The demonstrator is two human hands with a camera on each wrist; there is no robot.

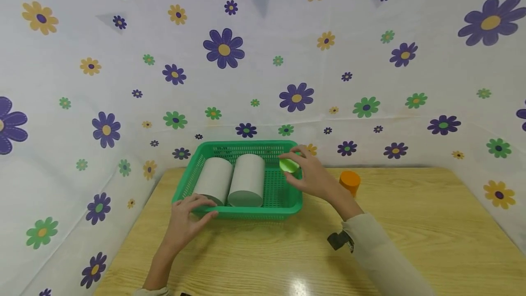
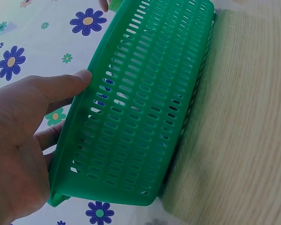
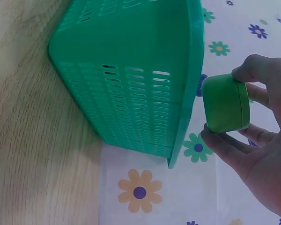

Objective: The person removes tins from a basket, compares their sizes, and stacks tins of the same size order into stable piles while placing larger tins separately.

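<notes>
In the head view, the right hand (image 1: 314, 175) covers much of the small green jar (image 1: 289, 165), and its arm hides the lower part of the orange cup (image 1: 350, 182). The basket (image 1: 246, 214) front wall hides the grey cylinders' (image 1: 246, 180) undersides. The basket's upper edge is cut off in both wrist views.

Bright, even light; slight tabletop glare

A small green jar (image 1: 289, 165), round and tipped on its side, is pinched just above the right rim of a green slotted basket (image 1: 283, 207) standing on the table.
</notes>
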